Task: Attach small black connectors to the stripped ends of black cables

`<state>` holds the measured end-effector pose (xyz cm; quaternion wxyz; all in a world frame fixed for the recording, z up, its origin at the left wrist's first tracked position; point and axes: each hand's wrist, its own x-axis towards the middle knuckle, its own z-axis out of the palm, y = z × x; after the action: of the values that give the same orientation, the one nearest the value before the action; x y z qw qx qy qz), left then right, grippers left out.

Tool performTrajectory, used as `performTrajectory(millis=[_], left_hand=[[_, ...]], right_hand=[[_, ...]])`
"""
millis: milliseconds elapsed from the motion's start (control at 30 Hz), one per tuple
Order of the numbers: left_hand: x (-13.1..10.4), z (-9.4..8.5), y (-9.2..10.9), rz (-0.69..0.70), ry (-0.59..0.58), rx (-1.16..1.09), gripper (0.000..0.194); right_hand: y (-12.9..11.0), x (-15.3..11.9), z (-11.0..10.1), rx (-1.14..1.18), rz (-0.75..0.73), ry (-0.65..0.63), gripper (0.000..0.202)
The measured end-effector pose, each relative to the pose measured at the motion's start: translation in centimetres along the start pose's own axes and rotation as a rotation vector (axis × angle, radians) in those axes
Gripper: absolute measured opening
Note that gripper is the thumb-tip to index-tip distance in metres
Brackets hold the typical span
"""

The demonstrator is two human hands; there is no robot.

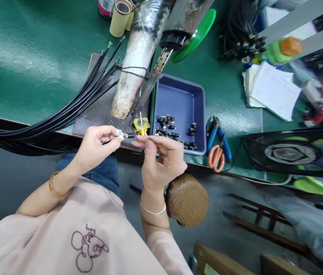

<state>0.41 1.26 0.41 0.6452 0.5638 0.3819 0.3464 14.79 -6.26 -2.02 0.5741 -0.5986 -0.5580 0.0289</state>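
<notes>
My left hand (pixel 98 147) is closed in a pinch, with a white covering on a fingertip. It grips a cable end, where short coloured wires meet a small black connector (pixel 129 135) pointing right. Just right of this, my right hand (pixel 163 158) has its fingers stretched toward the connector's tip; they are slightly smeared and nothing shows in them. Above the hands, a soldering iron (pixel 154 76) slants down beside a plastic-wrapped roll (pixel 135 61). Small yellow pieces (pixel 141 125) lie below the iron's tip. Black cables (pixel 72 105) with stripped ends run in from the left.
A blue tray (pixel 181 86) holds several black connectors (pixel 165 122). Blue-handled pliers (pixel 213 135) and orange-handled scissors (pixel 216 157) lie right of it. Papers (pixel 274 89) and a black speaker-like box (pixel 293 152) are farther right. A woven-top stool (pixel 188 199) stands below the bench edge.
</notes>
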Motion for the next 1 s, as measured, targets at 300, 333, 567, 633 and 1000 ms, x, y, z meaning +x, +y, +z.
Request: performTrajectory(millis=[300,333,567,633,1000], left_hand=[[0.2,0.4,-0.3,0.028,0.087,-0.041,0.015],[0.2,0.4,-0.3,0.037,0.096,-0.046,0.015],[0.2,0.6,-0.4,0.086,0.125,-0.048,0.012],[0.2,0.7,-0.5,0.083,0.131,-0.037,0.012],[0.5,0.5,-0.9,0.096,0.120,-0.028,0.009]], right_hand=[[-0.1,0.4,1.1,-0.253,-0.307,-0.084,0.018],[-0.2,0.4,1.3,-0.244,-0.299,-0.076,0.018],[0.0,0.4,1.4,-0.106,-0.217,-0.063,0.017],[0.0,0.5,1.3,-0.093,-0.197,-0.073,0.017],[0.3,1.1,1.2,-0.074,-0.173,-0.100,0.017]])
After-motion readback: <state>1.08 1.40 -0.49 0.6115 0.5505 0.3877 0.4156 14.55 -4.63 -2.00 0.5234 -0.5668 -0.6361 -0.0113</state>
